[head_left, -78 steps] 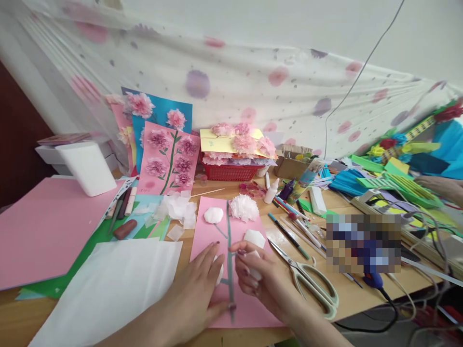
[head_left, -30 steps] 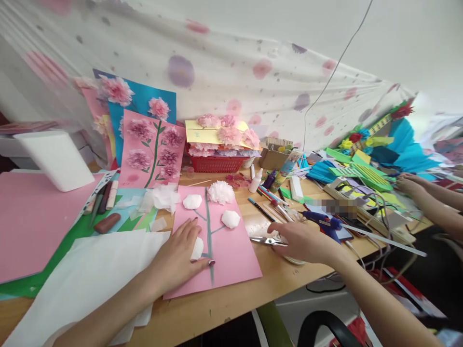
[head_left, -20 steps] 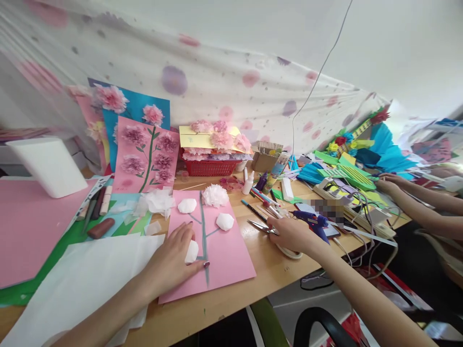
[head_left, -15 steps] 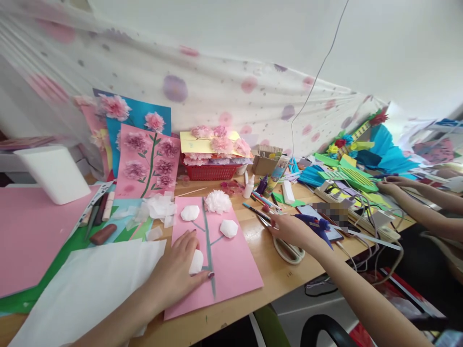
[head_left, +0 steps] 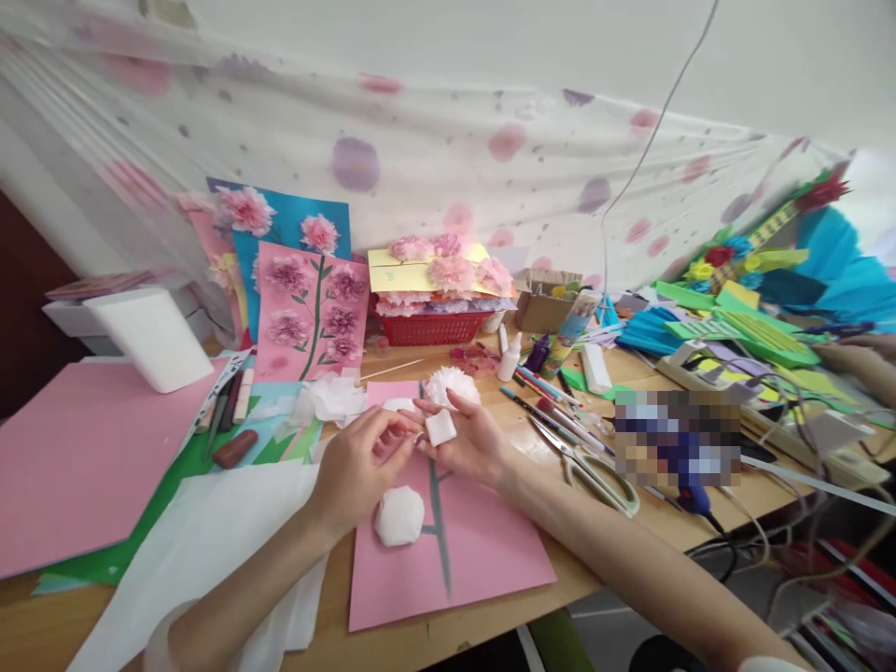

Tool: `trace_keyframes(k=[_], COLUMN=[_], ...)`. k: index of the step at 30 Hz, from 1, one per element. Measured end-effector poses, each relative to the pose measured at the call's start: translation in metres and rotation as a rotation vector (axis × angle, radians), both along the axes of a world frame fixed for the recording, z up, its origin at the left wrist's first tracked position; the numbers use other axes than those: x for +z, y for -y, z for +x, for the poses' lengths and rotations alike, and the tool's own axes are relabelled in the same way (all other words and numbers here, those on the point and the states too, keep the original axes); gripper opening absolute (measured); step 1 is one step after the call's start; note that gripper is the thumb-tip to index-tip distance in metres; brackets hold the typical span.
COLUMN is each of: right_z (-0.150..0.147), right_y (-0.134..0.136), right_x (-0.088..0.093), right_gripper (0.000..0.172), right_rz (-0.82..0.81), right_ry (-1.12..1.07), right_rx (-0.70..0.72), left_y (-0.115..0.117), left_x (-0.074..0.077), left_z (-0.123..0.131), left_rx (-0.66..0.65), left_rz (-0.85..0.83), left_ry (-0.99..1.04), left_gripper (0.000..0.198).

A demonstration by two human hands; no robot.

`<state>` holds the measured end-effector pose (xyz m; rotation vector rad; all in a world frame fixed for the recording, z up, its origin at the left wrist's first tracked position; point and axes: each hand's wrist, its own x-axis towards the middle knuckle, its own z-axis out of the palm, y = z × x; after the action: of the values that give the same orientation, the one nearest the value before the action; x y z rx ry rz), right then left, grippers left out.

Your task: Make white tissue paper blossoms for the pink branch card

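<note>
A small white folded paper square (head_left: 441, 427) rests on the fingers of my right hand (head_left: 472, 439), which is turned palm up above the pink sheet. My left hand (head_left: 368, 457) meets it from the left, thumb and fingers pinched together by the square's edge; what the pinch holds, if anything, I cannot make out. On the pink sheet (head_left: 490, 551) are a painted grey-green stem (head_left: 439, 541), a white rounded paper pad (head_left: 399, 516) at lower left and a fluffy white paper flower (head_left: 454, 381) at the top. My hands partly cover the other pads.
Scissors (head_left: 595, 476) lie right of the sheet, among pens and brushes. A blurred-out patch covers part of a blue glue gun (head_left: 693, 495), near a power strip (head_left: 763, 420) with cables. White paper (head_left: 203, 541) lies left. Behind stands a red basket (head_left: 434, 329). Another person's hand (head_left: 864, 359) shows far right.
My right hand has come left from beside the scissors to above the sheet and now bears the white square. My left hand has lifted off the sheet, uncovering the lower pad. The view has shifted.
</note>
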<state>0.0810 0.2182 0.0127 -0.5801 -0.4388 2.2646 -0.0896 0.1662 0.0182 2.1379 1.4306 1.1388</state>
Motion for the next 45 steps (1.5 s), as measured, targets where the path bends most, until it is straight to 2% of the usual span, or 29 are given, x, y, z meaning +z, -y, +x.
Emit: trace_keyframes(k=[3,6,8,15,21,28,37,42,45], right_z=[-0.004,-0.001,0.002,0.008,0.007,0.008,0.008,0.005,0.003], right_y=[0.010,0.019,0.022,0.024,0.024,0.023,0.021,0.025,0.027], right_x=[-0.013,-0.019,-0.020,-0.023,-0.021,-0.021,-0.020,-0.020,-0.019], right_gripper=[0.032,0.029,0.028,0.032,0.031,0.031,0.037,0.030,0.032], right_rz=[0.014,0.038,0.048,0.068,0.078,0.084,0.102,0.132,0.063], right_ry=[-0.041,-0.058,-0.049,-0.012,-0.007,0.009,0.038,0.034,0.026], right_rx=[0.057,0.134,0.164,0.150,0.167,0.177,0.193,0.214,0.248], left_y=[0.000,0.005,0.007,0.009,0.012,0.012,0.014,0.011,0.008], left_x=[-0.009,-0.019,-0.022,-0.020,-0.019,-0.014,-0.017,-0.016,-0.019], left_z=[0.005,0.012,0.014,0.009,0.005,0.006,0.003,0.006,0.010], left_rx=[-0.077,-0.083,-0.085,-0.068,-0.048,-0.052,-0.058,-0.077,-0.060], left_rz=[0.118,0.107,0.085,0.076,-0.028,-0.049,-0.242,-0.045,0.062], left_ry=[-0.037,-0.126,-0.161,-0.090,0.022,0.067,0.255,0.006,-0.134], left_gripper=[0.007,0.013,0.011,0.017,0.008,0.009,0.008,0.028,0.017])
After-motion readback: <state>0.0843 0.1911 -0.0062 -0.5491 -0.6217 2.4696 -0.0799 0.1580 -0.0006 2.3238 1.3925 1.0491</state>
